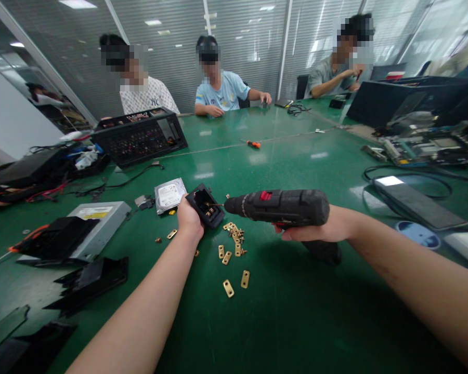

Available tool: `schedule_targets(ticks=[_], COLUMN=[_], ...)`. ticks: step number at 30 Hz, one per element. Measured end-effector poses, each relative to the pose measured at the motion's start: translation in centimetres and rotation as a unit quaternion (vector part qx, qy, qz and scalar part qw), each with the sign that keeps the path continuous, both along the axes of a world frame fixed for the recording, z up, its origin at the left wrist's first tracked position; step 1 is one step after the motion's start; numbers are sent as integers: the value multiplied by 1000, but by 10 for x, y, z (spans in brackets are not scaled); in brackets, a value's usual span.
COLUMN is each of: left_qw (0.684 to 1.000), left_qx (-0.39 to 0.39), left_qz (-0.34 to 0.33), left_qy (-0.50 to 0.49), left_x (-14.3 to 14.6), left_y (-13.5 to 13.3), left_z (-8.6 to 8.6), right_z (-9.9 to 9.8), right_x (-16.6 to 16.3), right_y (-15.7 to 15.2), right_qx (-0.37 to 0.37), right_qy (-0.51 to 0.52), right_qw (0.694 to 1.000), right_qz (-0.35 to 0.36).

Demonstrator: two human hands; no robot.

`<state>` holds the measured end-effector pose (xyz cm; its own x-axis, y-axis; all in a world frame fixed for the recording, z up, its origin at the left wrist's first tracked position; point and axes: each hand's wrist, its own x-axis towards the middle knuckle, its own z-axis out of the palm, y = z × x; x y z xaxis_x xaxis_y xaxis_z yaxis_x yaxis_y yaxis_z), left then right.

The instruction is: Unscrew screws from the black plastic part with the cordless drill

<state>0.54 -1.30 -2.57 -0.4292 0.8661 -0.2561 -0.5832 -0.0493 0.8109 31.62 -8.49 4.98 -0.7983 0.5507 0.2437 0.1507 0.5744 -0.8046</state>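
Holding black box [215, 220], left hand [189, 220]; brass screws [209, 213] inside.

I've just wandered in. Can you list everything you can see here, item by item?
Power drill: 1, black and red, in the right hand
Black box: 1, black, in the left hand
Plates: about ten, gold, mostly below the box
Screws: several, copper-coloured, around the plates
Hard drive: 1, silver, beyond the left hand
Screwdriver: 1, orange and black, mid-table
Metal drive unit: 1, silver, left
Computer cases: 2, black, far left and far right
Circuit boards: several, greyish, right
Cables: several, mostly black, both sides
Table: 1, green, underneath
Other people: 3, light-coloured tops, across the table
Left hand: 1, bare, centre
Right hand: 1, bare, right of centre
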Motion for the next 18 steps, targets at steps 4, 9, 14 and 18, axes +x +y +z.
schedule_targets(ticks=[4, 9, 14, 18], left_qw=[1000, 1000, 999, 999], left_qx=[8, 14, 27, 27], left_qz=[8, 12, 15, 17], left_qy=[2, 7, 14, 15], left_x=[1, 4, 3, 2], left_y=[-2, -3, -2, 0], left_z=[2, 2, -1, -3], right_z=[0, 0, 0, -1], right_x=[1, 1, 0, 2], right_y=[1, 0, 0, 1], right_qx=[-3, 5, -3, 2], right_qy=[-4, 0, -7, -11], right_qw=[1000, 1000, 1000, 1000], right_qz=[8, 9, -1, 7])
